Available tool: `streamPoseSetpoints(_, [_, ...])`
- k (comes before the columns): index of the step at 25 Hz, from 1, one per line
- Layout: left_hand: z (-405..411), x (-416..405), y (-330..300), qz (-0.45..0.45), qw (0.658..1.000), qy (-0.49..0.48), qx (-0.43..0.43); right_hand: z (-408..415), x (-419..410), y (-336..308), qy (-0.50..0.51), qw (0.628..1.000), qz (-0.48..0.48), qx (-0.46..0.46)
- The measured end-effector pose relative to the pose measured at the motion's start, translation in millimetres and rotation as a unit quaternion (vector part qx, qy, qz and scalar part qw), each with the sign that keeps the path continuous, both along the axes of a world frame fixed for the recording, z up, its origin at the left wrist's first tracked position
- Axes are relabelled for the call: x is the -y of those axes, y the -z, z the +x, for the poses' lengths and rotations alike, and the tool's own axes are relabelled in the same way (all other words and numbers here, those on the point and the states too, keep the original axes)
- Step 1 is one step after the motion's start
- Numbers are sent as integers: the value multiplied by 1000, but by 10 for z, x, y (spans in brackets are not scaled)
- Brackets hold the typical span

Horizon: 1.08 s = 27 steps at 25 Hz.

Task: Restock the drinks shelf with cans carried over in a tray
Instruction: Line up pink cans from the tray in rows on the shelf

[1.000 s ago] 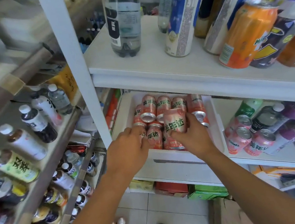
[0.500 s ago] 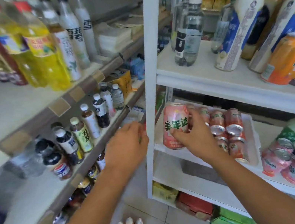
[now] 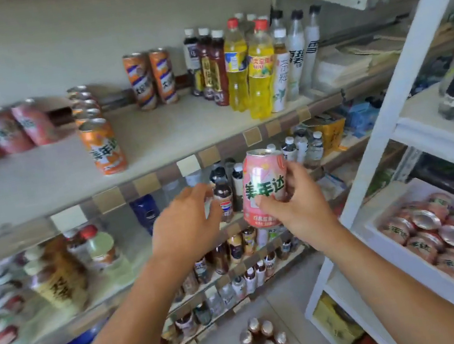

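head view, can: pink can [image 3: 264,188] is upright, long axis vertical, silver top up, green lettering facing the camera, held in the air in front of the left shelving
right hand: right hand [image 3: 294,205] wraps it from the right, thumb across the lower front
left hand: left hand [image 3: 186,223] just left of the can, fingers loosely spread, holding nothing
tray: white tray [image 3: 378,224] on the white rack [image 3: 403,82] at right, packed with pink cans lying down
drinks shelf: beige drinks shelf [image 3: 153,136] far left, with an orange can [image 3: 103,147] standing and pink ones [image 3: 2,131] further left, blurry
room: tiled floor [image 3: 287,306], bottle pack [image 3: 261,340] down there
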<state>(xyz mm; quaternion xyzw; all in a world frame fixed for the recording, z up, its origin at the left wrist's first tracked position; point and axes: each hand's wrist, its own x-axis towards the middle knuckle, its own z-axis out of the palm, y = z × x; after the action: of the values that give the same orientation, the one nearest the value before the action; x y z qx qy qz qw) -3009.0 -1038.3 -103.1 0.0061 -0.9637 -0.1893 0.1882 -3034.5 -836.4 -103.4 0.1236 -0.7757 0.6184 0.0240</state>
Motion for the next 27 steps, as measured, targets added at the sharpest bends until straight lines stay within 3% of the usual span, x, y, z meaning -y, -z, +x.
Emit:
streamPoseSetpoints(7, [409, 1397, -254, -21, 995, -94, -29, 73, 1411, -236, -96, 994, 23, -39])
streamPoseSetpoints(15, [691, 2868, -479, -36, 986, -153, -59, 103, 2998, -387, -123, 989, 2, -85])
streamPoseSetpoints(27, [330, 4038, -483, -63, 964, -255, -31, -807, 4671, -436, -194, 972, 66, -116])
